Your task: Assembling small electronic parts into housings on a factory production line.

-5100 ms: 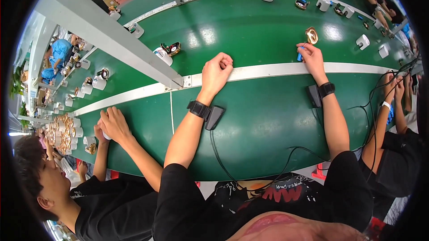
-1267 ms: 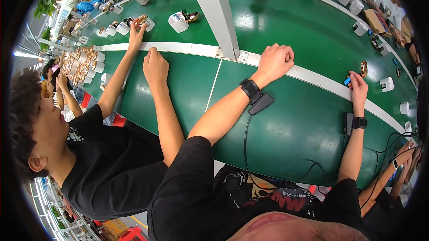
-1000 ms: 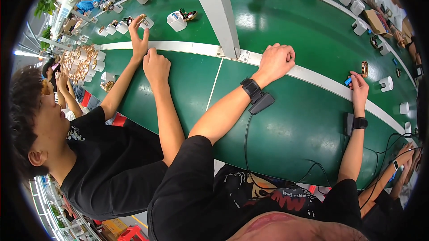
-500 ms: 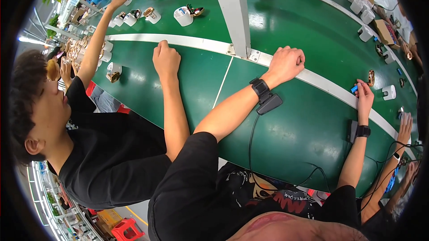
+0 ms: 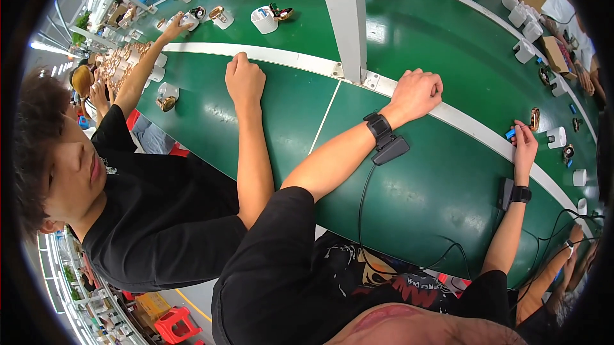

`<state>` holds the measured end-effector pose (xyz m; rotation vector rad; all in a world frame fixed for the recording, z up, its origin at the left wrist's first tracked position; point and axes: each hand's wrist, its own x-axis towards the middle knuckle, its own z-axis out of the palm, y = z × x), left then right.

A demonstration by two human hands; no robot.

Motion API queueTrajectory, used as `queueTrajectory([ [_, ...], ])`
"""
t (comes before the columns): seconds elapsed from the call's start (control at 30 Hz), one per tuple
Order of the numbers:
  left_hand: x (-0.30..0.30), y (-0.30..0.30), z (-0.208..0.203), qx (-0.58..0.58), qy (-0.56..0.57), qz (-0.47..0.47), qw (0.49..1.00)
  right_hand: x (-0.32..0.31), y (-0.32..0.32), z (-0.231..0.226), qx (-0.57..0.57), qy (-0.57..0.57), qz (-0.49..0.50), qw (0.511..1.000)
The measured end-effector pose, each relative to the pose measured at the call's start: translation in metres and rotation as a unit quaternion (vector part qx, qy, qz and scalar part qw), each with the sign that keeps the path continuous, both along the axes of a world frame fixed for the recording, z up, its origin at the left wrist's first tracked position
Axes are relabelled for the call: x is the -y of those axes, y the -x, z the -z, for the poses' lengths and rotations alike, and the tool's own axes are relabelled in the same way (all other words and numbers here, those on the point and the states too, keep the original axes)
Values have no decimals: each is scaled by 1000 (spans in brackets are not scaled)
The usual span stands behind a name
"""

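Currently pinching a small blue cylinder (image 5: 510, 134) between thumb and fingertips of the right hand (image 5: 526, 145), in a narrow grip, just past the far edge of the white rail (image 5: 476, 131). Working close to a gold-rimmed round part (image 5: 535, 118), on edge just beyond those fingers on the far green surface (image 5: 435, 57), with a white housing (image 5: 556, 137) just to its right. Holding the left hand (image 5: 417, 94) at the white rail, to the right of the grey post (image 5: 345, 25) and well apart from the right hand, with fingers folded inward into a loose fist; cannot tell about anything inside that palm. Wearing black straps (image 5: 379, 126) with black boxes (image 5: 391, 150) on both wrists, with a dark cable (image 5: 361, 211) hanging from the left one across the near green worktop (image 5: 409, 185). Sitting beside a co-worker (image 5: 153, 217) in black on the left, with one curled co-worker's hand (image 5: 245, 81) at the rail and another at a small white part across it, near an open white container (image 5: 263, 21) with dark parts beside it.
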<state>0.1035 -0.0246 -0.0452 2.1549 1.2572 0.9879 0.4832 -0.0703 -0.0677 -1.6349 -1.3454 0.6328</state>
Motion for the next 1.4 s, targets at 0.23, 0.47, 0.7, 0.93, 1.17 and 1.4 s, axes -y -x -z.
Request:
queueTrajectory([
  [0.23, 0, 1, 0, 0, 5, 1, 1000, 1, 5, -3, -5, 0, 1, 1000],
  [0.47, -3, -1, 1, 26, 16, 17, 999, 2, 3, -3, -24, -7, 1, 1000],
  [0.7, -3, -4, -1, 84, 46, 3, 995, 1, 0, -1, -22, -11, 2, 1000],
  [0.93, 0, 2, -1, 38, 17, -31, 999, 1, 6, -3, -8, -4, -9, 1000],
  [1.17, -3, -9, 4, 107, -24, -4, 994, 16, -5, -3, -16, -21, 19, 999],
  [1.4, -25, 10, 31, 99, -85, -14, 991, -4, 42, -13, -160, -128, 126, 971],
])
